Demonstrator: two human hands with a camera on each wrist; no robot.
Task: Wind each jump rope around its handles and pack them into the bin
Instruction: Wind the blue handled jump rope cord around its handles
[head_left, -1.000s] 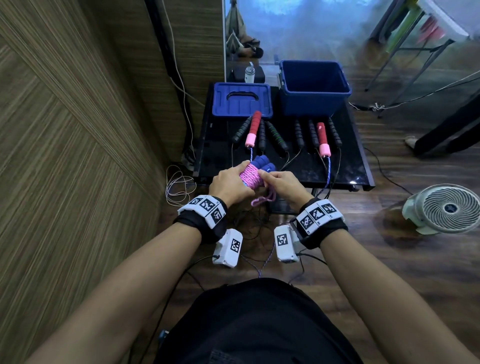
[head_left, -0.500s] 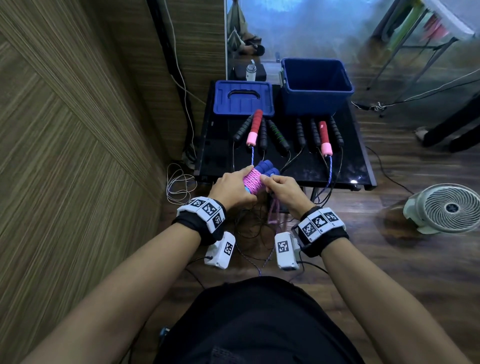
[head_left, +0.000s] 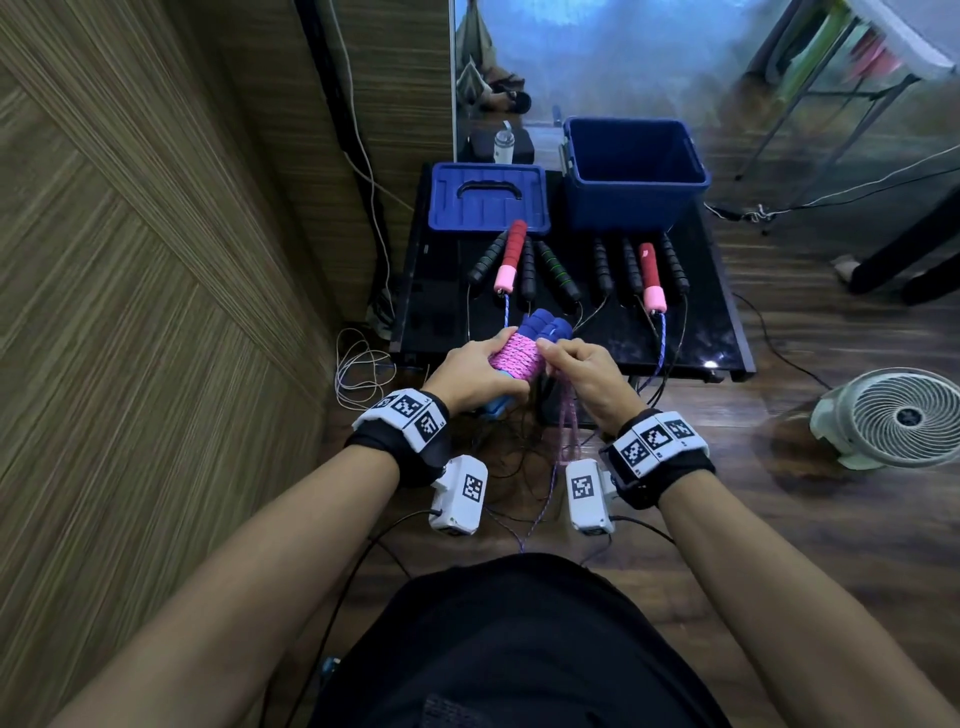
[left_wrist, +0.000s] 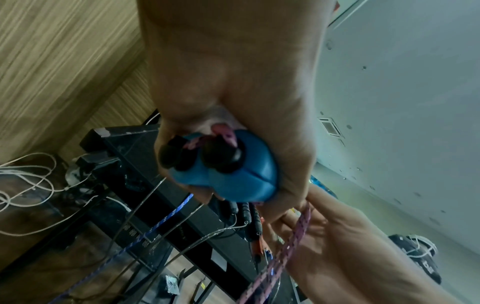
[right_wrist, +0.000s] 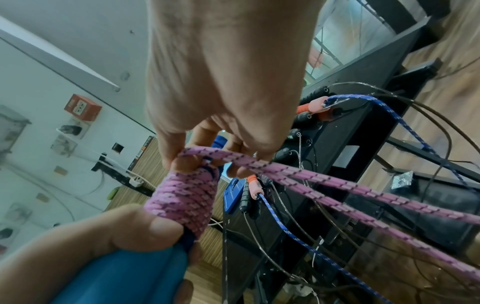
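My left hand (head_left: 475, 375) grips a pair of blue handles (head_left: 545, 326) held together, with pink braided rope (head_left: 514, 357) wound tightly around their middle. In the left wrist view the blue handle ends (left_wrist: 233, 176) sit in my left hand (left_wrist: 228, 102). My right hand (head_left: 576, 371) pinches the loose pink rope (right_wrist: 298, 172) just beside the coil (right_wrist: 182, 197); a doubled strand hangs down from it. The open blue bin (head_left: 635, 174) stands at the table's far right. Several other jump ropes with black and red-pink handles (head_left: 511, 260) lie on the black table (head_left: 691, 332).
A blue bin lid (head_left: 488, 200) lies left of the bin. Thin cables hang off the table's front edge. A wood-panel wall runs along the left. A white floor fan (head_left: 893, 415) sits on the wooden floor at the right. A bottle (head_left: 503, 146) stands behind the lid.
My right hand has carried the pink rope up over the coil, adding to the winding; the loose loop under the bundle now hangs straight down. Both hands stayed in front of the table.
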